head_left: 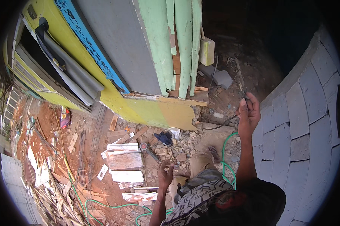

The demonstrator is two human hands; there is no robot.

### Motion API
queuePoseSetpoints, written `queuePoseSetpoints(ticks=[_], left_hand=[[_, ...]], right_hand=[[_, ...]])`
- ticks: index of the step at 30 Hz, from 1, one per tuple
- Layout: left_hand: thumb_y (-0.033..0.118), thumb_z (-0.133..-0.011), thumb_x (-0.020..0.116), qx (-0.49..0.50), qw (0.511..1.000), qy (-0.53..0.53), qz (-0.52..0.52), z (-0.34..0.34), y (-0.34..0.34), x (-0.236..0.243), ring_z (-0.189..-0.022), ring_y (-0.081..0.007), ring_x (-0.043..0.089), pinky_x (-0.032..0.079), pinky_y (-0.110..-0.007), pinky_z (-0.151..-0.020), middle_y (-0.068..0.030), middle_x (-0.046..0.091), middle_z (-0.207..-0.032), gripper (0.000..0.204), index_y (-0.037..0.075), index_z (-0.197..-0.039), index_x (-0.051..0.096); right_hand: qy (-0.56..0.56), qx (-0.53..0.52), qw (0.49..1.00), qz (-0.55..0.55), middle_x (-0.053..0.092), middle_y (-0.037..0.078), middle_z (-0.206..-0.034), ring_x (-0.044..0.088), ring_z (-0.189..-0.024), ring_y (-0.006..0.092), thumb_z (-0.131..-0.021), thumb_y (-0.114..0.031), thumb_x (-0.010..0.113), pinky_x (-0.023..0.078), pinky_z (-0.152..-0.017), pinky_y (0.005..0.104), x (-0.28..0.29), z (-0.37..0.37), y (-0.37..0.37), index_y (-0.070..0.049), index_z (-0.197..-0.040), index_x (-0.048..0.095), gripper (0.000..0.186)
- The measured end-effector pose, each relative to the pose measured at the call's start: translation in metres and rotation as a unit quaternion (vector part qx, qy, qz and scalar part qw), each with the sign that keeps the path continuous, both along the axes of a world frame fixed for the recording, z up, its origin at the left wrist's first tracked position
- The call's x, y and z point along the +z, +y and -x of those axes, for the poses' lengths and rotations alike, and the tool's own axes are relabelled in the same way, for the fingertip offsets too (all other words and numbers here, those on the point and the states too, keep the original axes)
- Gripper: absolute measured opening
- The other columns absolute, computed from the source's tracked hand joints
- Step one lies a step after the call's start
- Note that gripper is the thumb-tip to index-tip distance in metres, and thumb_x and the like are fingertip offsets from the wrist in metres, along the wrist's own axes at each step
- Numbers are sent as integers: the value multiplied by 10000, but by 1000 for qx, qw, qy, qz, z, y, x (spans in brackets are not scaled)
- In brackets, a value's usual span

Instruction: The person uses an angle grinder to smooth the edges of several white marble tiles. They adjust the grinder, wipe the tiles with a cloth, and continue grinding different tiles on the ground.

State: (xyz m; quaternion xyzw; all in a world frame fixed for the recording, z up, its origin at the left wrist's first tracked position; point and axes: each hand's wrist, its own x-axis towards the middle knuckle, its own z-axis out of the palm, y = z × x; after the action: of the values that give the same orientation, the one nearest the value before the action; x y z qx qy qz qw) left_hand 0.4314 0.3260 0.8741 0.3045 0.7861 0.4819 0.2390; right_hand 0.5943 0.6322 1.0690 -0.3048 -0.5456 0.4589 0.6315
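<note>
My right hand is raised at the right, with thumb and fingers closed on a small dark thing whose kind I cannot make out. A thin pale strip shows just beyond the fingertips; whether it belongs to the held thing is unclear. A black cable runs along the ground and disappears toward this hand. My left hand hangs lower, its fingers loosely bent and apart, holding nothing. Nearest to it lies a dark long-bodied tool with a round reddish end, on the rubble.
A broken wall corner with green boards stands ahead, carrying a pale box. Grey block wall rises close on the right. Green hose winds by my legs. White-painted planks and scrap wood lie left; rubble covers the ground.
</note>
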Motion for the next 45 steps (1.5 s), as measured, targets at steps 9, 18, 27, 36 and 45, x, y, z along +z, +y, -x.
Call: queuePoseSetpoints(ticks=[9,18,27,36,45], left_hand=[[242,-1049,600,-7,987,94,-131,-2,224,135,-1121,-262,599,516,-388,-883,-176,573,-1302,532,-4,-1488,427],[221,-988,699,151,907,370,-132,-19,407,256,-1111,-340,607,531,-437,-877,-234,571,-1253,632,-58,-1467,396],[104,-889,789,183,902,374,-117,-21,443,252,-1150,-369,677,673,-404,-791,-282,612,-1270,665,-83,-1415,427],[38,-924,747,119,968,129,-177,-1,426,252,-1216,-282,643,601,-399,-949,-230,616,-1326,661,-41,-1473,388],[44,-903,775,123,965,143,-182,4,419,245,-1208,-271,650,594,-396,-966,-210,635,-1305,672,-37,-1460,407]], right_hand=[[-59,129,990,-1,674,-8,-914,553,-774,43,-976,-164,727,445,-686,221,15,-19,170,-16,-1171,726,244],[-166,346,919,-90,753,58,-1018,659,-883,83,-928,-86,741,509,-803,248,47,46,283,27,-1122,745,224],[-100,379,905,-167,722,118,-906,690,-788,155,-863,-32,763,521,-624,287,46,75,302,18,-1086,751,228],[-97,397,894,-186,702,163,-904,695,-796,335,-829,49,724,550,-726,378,48,69,309,41,-1036,733,207],[-80,374,880,-281,697,157,-897,678,-837,305,-833,50,730,540,-726,365,46,83,295,26,-1074,734,242]])
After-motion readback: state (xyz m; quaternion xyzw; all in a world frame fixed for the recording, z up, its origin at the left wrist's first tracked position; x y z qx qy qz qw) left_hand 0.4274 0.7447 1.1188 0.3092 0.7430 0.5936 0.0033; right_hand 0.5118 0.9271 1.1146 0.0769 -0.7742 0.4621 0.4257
